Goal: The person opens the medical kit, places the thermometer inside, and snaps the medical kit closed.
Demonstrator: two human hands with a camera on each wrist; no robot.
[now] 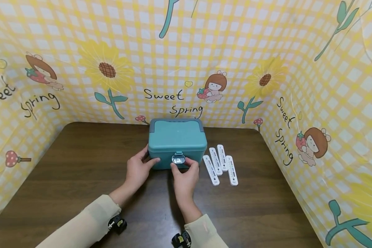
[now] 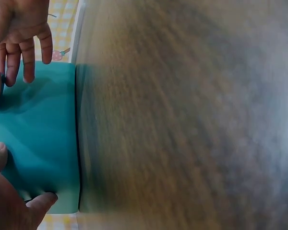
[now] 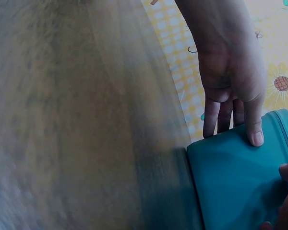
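Four white strips [image 1: 215, 161] lie right of centre on the worktop [image 1: 90, 165], beside the closed teal box [image 1: 178, 134] mid-frame — left hand [image 1: 137, 168] gripping its corner, right hand [image 1: 185, 181] pinching its shiny latch [image 1: 178, 159] between fingers.

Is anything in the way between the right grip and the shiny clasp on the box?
Nothing visible is: the right grip touches the clasp on the teal box. The white sticks lie beside the box.

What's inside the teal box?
Contents of the teal box can't be seen: the lid is down and covers the interior. Only the outside shows, with the left hand holding one side and the right hand at the front clasp.
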